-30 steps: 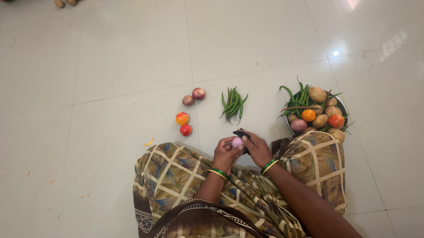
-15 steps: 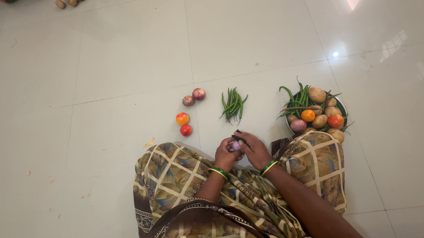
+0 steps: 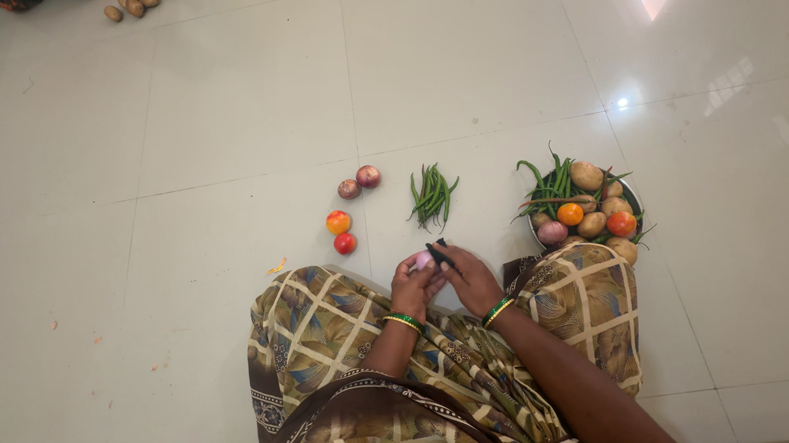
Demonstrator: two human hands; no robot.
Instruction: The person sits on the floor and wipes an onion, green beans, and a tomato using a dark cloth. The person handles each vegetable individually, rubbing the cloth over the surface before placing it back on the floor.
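Near the middle of the frame, the left hand [image 3: 415, 287] is wrapped around a small pink onion [image 3: 424, 260]. The right hand [image 3: 469, 279] grips a dark knife [image 3: 439, 253] against it. The onion looks light, hard and slippery, so hold its round sides.

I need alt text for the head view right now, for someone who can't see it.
Seated on a tiled floor, a person holds a small pinkish onion in the left hand and a dark-handled knife in the right hand. Ahead lie green chillies, two tomatoes, two onions and a bowl of vegetables.
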